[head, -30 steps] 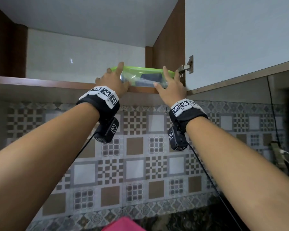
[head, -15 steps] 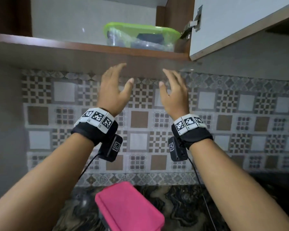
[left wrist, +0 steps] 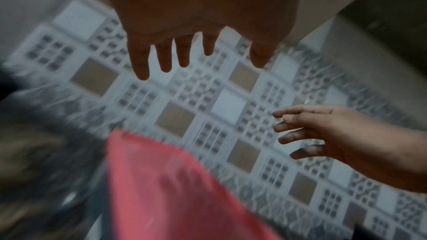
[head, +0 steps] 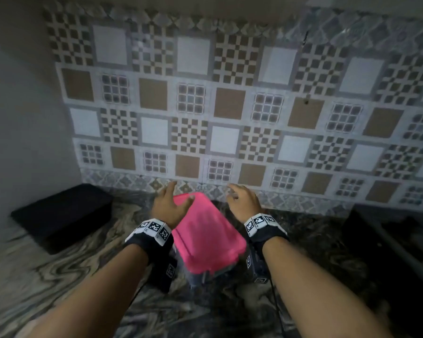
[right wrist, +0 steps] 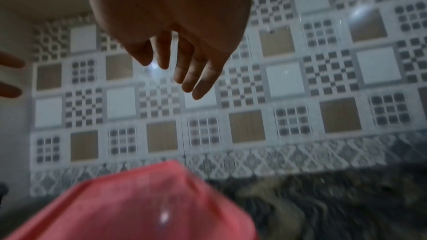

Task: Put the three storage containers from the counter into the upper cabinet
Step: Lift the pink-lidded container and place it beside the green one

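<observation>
A storage container with a pink lid (head: pixel 206 234) stands on the marbled dark counter (head: pixel 59 272), close to the tiled wall. My left hand (head: pixel 170 206) hovers at its left side with straight, spread fingers, the thumb over the lid's far corner. My right hand (head: pixel 242 201) hovers at its right side, fingers also spread and empty. In the left wrist view the pink lid (left wrist: pixel 175 185) lies below my open left hand (left wrist: pixel 196 56), with the right hand (left wrist: pixel 323 134) opposite. The right wrist view shows the lid (right wrist: pixel 143 205) under my open right hand (right wrist: pixel 182 68). The upper cabinet is out of view.
A black box (head: pixel 61 215) sits on the counter at the left by the grey side wall. A dark object (head: pixel 391 242) stands at the right edge. The patterned tile backsplash (head: pixel 230 106) runs right behind the container.
Both hands let go of the green-lidded container on the cabinet shelf and dropped to the counter. They now flank the pink-lidded container, and my view has tilted down.
</observation>
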